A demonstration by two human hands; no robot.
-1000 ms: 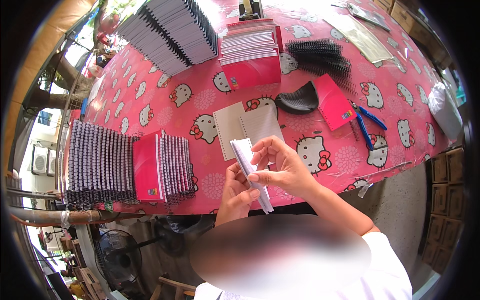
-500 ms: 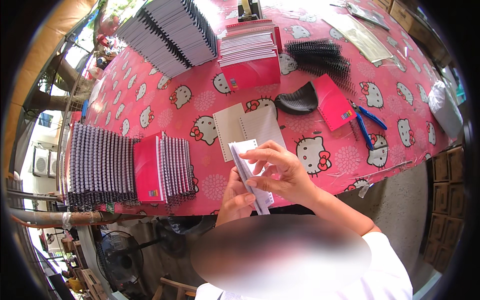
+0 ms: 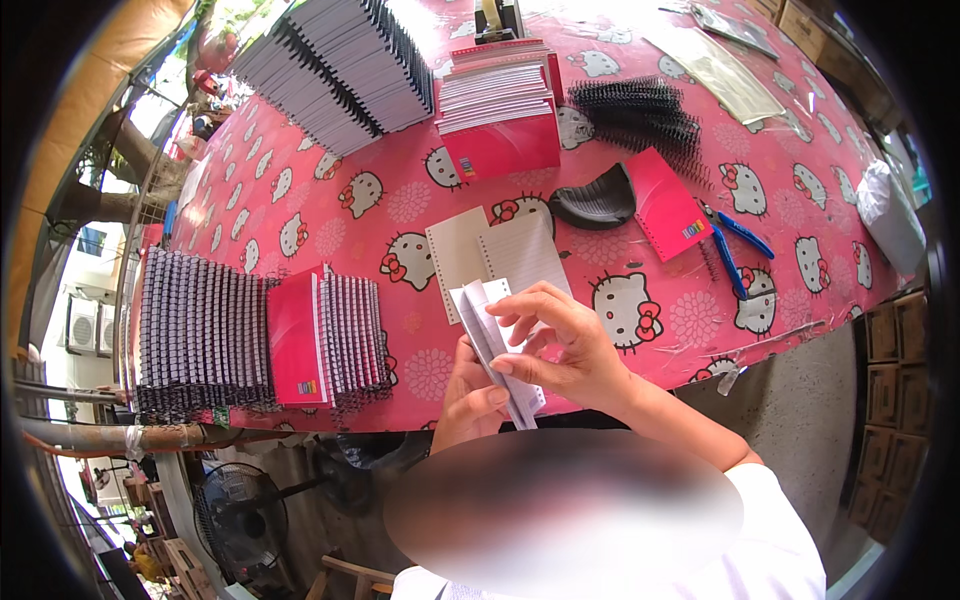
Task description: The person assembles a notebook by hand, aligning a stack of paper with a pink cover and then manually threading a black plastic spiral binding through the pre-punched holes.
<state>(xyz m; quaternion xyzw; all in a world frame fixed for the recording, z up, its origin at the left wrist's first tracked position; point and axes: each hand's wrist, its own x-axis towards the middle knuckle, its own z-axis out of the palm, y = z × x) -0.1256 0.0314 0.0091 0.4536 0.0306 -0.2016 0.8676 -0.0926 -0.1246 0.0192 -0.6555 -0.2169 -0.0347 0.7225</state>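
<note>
Between the fingers (image 3: 532, 370), a thin white hole-edged paper sheaf (image 3: 484, 328)

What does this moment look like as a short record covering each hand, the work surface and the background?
left hand: holds a stack of punched sheets
right hand: thumb at the stack, fingers curled apart from it
beyond hands: loose lined sheet on pink patterned tablecloth
table left: row of spiral-bound notebooks
table right: blue-handled pliers, black spiral coils
below table: black fan

Bright daylight, white glare on far tabletop (image 3: 572, 18), dark fisheye rim
</note>
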